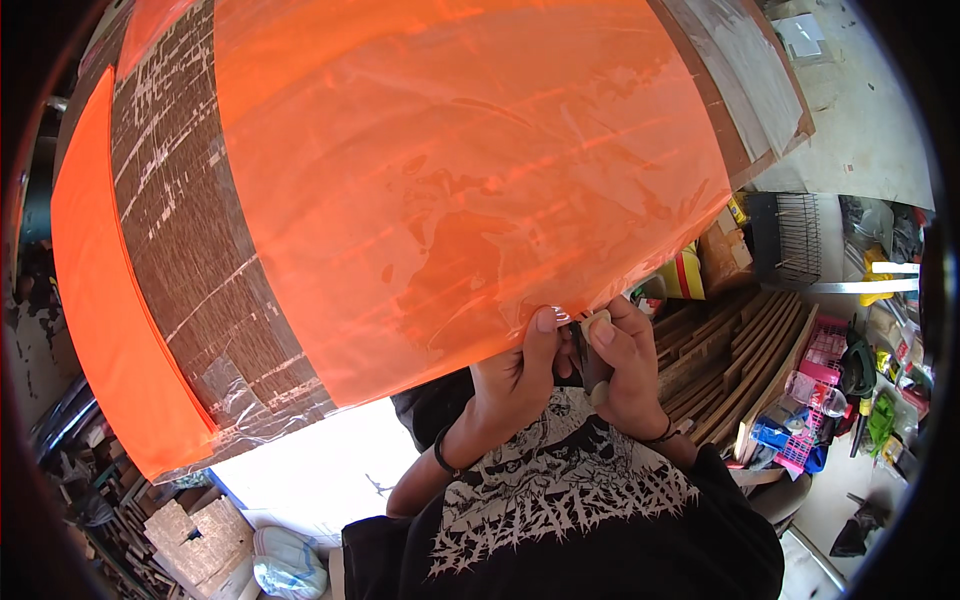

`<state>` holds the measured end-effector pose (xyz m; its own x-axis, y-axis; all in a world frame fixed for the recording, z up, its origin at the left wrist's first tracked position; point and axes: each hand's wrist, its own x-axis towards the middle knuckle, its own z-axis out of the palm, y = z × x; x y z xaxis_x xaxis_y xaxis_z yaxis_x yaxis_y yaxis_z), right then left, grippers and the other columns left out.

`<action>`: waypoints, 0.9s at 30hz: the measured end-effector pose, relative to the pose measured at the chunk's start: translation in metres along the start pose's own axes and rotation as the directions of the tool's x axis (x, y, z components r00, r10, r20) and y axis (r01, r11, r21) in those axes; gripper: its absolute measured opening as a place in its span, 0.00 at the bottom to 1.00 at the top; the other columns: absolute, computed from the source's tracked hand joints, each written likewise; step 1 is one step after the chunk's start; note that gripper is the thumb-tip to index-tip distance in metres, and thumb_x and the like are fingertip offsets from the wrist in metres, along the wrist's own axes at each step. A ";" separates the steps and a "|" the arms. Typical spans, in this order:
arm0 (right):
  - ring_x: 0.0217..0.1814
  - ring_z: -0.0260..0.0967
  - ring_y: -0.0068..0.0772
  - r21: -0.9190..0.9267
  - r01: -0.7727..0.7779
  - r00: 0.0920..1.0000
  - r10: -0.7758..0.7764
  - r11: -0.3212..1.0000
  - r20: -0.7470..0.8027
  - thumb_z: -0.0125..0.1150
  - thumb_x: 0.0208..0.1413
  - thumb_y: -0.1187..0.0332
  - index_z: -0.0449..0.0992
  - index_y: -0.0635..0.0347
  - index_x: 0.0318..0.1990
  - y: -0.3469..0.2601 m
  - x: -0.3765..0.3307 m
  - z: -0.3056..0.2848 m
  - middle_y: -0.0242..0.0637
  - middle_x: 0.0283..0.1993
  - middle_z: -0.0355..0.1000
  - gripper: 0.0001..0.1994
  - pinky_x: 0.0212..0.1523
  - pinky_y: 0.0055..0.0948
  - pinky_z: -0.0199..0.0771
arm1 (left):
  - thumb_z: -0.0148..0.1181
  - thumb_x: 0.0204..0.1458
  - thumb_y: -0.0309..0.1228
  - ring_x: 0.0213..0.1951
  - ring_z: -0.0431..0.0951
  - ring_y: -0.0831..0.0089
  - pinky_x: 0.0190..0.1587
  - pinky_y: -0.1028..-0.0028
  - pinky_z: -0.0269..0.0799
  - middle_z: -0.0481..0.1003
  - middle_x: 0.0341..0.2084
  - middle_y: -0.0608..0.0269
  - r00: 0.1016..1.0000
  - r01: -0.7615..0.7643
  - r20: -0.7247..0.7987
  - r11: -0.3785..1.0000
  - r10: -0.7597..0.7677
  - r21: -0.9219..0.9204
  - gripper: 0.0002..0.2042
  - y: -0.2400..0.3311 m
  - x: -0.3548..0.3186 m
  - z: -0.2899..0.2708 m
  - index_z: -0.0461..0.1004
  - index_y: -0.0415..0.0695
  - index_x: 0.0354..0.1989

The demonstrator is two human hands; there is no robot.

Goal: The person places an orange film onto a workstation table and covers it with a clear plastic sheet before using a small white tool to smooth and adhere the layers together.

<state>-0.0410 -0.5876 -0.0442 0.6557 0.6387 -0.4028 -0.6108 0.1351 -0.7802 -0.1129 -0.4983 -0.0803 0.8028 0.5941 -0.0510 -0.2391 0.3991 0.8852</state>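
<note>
Both hands meet at the near edge of a large translucent orange plastic sheet (pixel 460 170): left hand (pixel 515 375) pinching it, right hand (pixel 625 365) seemingly gripping a small pale tool (pixel 594 322).

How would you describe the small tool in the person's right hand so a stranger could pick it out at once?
Start at the big orange sheet over the brown board. Follow its lower edge to where the left hand and right hand meet. The pale, stubby tool sits between the right fingers, the only light-coloured thing against the orange.
</note>
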 end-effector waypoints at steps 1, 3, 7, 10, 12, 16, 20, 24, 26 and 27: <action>0.30 0.69 0.26 -0.008 0.001 1.000 -0.001 1.000 -0.006 0.56 0.59 0.67 0.69 0.66 0.44 0.000 0.000 0.000 0.36 0.34 0.71 0.11 0.32 0.24 0.70 | 0.42 0.64 0.30 0.18 0.68 0.85 0.21 0.84 0.64 0.69 0.19 0.68 1.000 0.004 -0.004 1.000 -0.004 -0.001 0.12 0.000 0.000 0.000 0.71 0.35 0.37; 0.30 0.69 0.26 -0.016 0.006 1.000 -0.006 1.000 -0.004 0.56 0.59 0.67 0.69 0.66 0.44 0.000 0.000 0.000 0.36 0.34 0.71 0.11 0.32 0.24 0.70 | 0.42 0.64 0.30 0.18 0.68 0.85 0.20 0.84 0.64 0.69 0.19 0.68 1.000 0.007 -0.005 1.000 -0.008 -0.004 0.12 0.000 0.000 0.000 0.71 0.35 0.37; 0.30 0.69 0.25 -0.014 0.014 1.000 -0.014 1.000 -0.002 0.56 0.59 0.67 0.69 0.66 0.44 0.001 0.001 -0.001 0.36 0.34 0.71 0.11 0.32 0.24 0.70 | 0.42 0.64 0.30 0.18 0.68 0.85 0.20 0.84 0.63 0.69 0.19 0.68 1.000 -0.005 -0.003 1.000 0.005 0.010 0.12 0.000 0.001 0.000 0.71 0.35 0.37; 0.30 0.69 0.25 -0.020 0.023 1.000 -0.023 1.000 0.001 0.56 0.59 0.67 0.69 0.66 0.45 0.001 0.001 0.000 0.36 0.34 0.72 0.12 0.32 0.24 0.70 | 0.42 0.64 0.30 0.18 0.68 0.85 0.21 0.84 0.63 0.69 0.19 0.69 1.000 -0.010 -0.005 1.000 0.010 0.005 0.12 0.000 0.001 0.001 0.71 0.35 0.36; 0.30 0.69 0.25 -0.034 0.028 1.000 -0.028 0.999 0.008 0.56 0.59 0.67 0.69 0.66 0.45 0.001 0.002 0.000 0.36 0.34 0.72 0.12 0.32 0.23 0.70 | 0.43 0.64 0.30 0.18 0.68 0.84 0.21 0.84 0.63 0.69 0.19 0.69 1.000 -0.019 -0.006 1.000 0.019 0.005 0.12 0.000 0.002 0.001 0.71 0.35 0.36; 0.30 0.68 0.24 -0.051 0.069 0.997 -0.068 0.996 0.037 0.56 0.60 0.67 0.69 0.67 0.46 0.002 0.003 -0.002 0.36 0.34 0.72 0.13 0.32 0.22 0.69 | 0.43 0.64 0.30 0.18 0.68 0.84 0.21 0.83 0.64 0.69 0.19 0.68 1.000 -0.025 -0.003 0.999 0.025 0.022 0.12 -0.004 0.001 -0.001 0.71 0.35 0.36; 0.30 0.68 0.24 -0.062 0.061 0.997 -0.059 0.996 0.048 0.55 0.60 0.67 0.69 0.68 0.46 0.000 0.004 -0.001 0.36 0.33 0.72 0.13 0.32 0.22 0.69 | 0.42 0.64 0.30 0.19 0.68 0.83 0.21 0.83 0.64 0.68 0.19 0.67 1.000 -0.011 -0.011 0.999 0.011 0.051 0.12 -0.002 -0.002 -0.002 0.71 0.35 0.36; 0.30 0.68 0.24 -0.101 0.080 0.996 -0.076 0.992 0.045 0.55 0.60 0.67 0.69 0.68 0.47 0.002 0.005 -0.004 0.36 0.34 0.72 0.13 0.31 0.22 0.69 | 0.42 0.64 0.30 0.19 0.68 0.83 0.21 0.83 0.64 0.68 0.19 0.67 0.999 -0.002 -0.038 0.998 0.004 0.063 0.12 -0.004 -0.002 -0.001 0.71 0.35 0.36; 0.30 0.69 0.24 -0.114 0.075 0.997 -0.071 0.991 0.042 0.55 0.60 0.67 0.69 0.67 0.47 0.003 0.007 -0.005 0.35 0.34 0.72 0.13 0.31 0.22 0.69 | 0.42 0.64 0.29 0.19 0.68 0.83 0.22 0.83 0.64 0.68 0.19 0.67 1.000 -0.030 -0.007 0.998 0.030 0.063 0.12 -0.005 -0.001 -0.002 0.71 0.35 0.36; 0.30 0.69 0.24 -0.138 0.093 0.995 -0.088 0.986 0.044 0.55 0.60 0.67 0.69 0.67 0.47 0.005 0.008 -0.005 0.36 0.34 0.72 0.13 0.31 0.22 0.70 | 0.42 0.64 0.29 0.19 0.68 0.83 0.22 0.83 0.64 0.68 0.19 0.67 1.000 -0.030 -0.005 0.997 0.030 0.066 0.12 -0.004 -0.001 -0.002 0.71 0.35 0.36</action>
<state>-0.0362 -0.5855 -0.0536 0.6863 0.6573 -0.3113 -0.4799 0.0877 -0.8729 -0.1134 -0.4990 -0.0848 0.7923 0.6095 -0.0269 -0.2260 0.3342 0.9150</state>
